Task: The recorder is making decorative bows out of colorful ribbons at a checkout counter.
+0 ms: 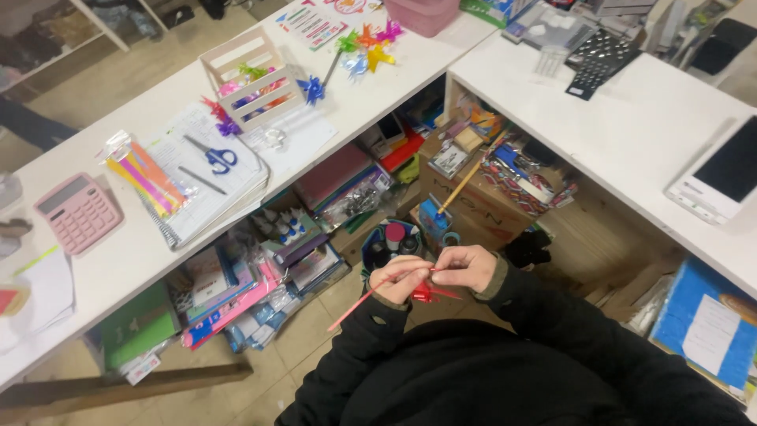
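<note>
Both hands, left [400, 282] & right [467, 267], pinch a small red folded-paper pinwheel [430, 293] w/ thin red stick [364, 301], fingers closed; tight grip could tear folds.

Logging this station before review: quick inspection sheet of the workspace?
Surface: white L-shaped counter, crowded along the left run.
Job's things: red folded paper piece with a thin red stick, held close to the body.
Clutter: pink calculator, blue scissors on a notebook, wooden crate with coloured paper pieces, pinwheels.
Grip: left hand and right hand both pinch the red piece.
Cables: nothing seen.
Surroundings: stationery-packed shelves under the counter, tiled floor, dark tablet at right.
</note>
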